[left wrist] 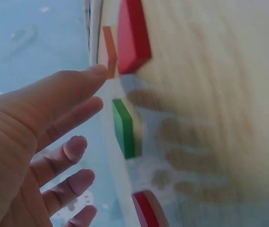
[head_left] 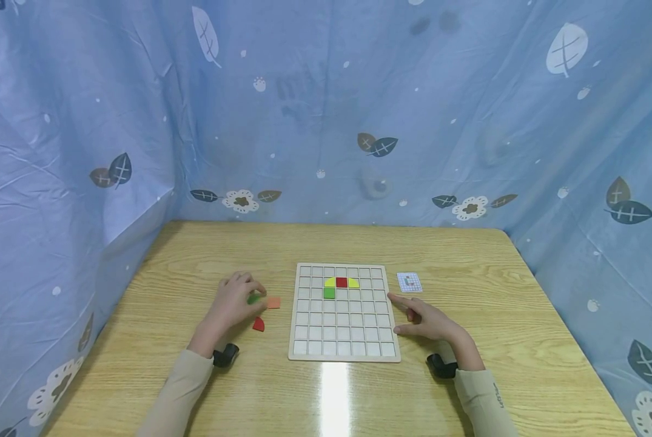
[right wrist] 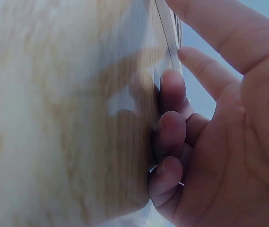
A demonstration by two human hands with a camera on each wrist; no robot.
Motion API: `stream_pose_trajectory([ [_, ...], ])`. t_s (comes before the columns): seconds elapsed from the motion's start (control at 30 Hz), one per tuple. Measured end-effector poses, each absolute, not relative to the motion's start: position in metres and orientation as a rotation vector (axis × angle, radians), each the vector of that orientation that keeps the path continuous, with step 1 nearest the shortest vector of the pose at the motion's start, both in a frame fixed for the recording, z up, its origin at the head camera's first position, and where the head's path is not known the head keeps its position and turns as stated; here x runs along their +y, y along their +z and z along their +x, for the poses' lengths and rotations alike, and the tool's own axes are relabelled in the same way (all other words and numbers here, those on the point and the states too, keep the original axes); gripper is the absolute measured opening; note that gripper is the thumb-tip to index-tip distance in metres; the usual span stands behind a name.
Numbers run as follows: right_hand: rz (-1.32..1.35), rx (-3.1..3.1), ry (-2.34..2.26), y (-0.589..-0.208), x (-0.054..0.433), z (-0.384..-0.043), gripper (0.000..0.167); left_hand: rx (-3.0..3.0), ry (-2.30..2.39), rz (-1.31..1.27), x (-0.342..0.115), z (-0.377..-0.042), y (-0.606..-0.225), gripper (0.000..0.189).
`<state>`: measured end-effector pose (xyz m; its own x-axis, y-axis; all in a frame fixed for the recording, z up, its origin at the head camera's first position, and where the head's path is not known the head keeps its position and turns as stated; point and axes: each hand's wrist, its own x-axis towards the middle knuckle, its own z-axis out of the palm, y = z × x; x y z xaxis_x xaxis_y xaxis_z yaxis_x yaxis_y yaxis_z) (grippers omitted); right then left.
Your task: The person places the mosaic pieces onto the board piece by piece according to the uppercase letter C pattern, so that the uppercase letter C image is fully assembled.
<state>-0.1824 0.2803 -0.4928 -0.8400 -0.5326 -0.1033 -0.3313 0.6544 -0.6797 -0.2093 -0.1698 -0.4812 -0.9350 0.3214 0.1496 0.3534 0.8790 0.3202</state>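
Left of board (head_left: 343, 333) on desk (head_left: 167, 261), hovering left grip (head_left: 235, 298) wide and empty around green tile (left wrist: 123, 128), beside orange tile (head_left: 273, 302); resting right grip (head_left: 428, 320), thumb and index apart, on board edge. Best pinching by sides, lifting straight, clearing red quarter (head_left: 258, 325).

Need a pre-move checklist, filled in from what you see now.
1. Left hand gripping the loose green piece: not ok; the left wrist view shows a gap between them.
2. Right hand at the board: ok; thumb and index finger at its right edge.
3. Bare cells on the board: ok; most have no piece.
4. Orange piece reachable: ok, likely; it lies between the left hand and the board.
5. Pattern on the small card readable: cannot tell; too small here.
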Motion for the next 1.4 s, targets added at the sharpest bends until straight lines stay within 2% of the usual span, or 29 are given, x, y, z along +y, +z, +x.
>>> stream_pose_trajectory([
  [0.37, -0.699, 2.584, -0.972, -0.494, 0.281, -0.183, 0.073, -2.939, -0.465, -0.454, -0.189, -0.202, -0.485, 0.034],
  [0.7, -0.717, 2.579, -0.967, -0.493, 0.280, -0.183, 0.073, -2.954, -0.485, -0.418, -0.197, -0.199, -0.485, 0.030],
  [1.4, -0.713, 2.588, -0.947, -0.493, 0.280, -0.183, 0.074, -2.916, -0.486, -0.523, -0.174, -0.203, -0.483, 0.030],
])
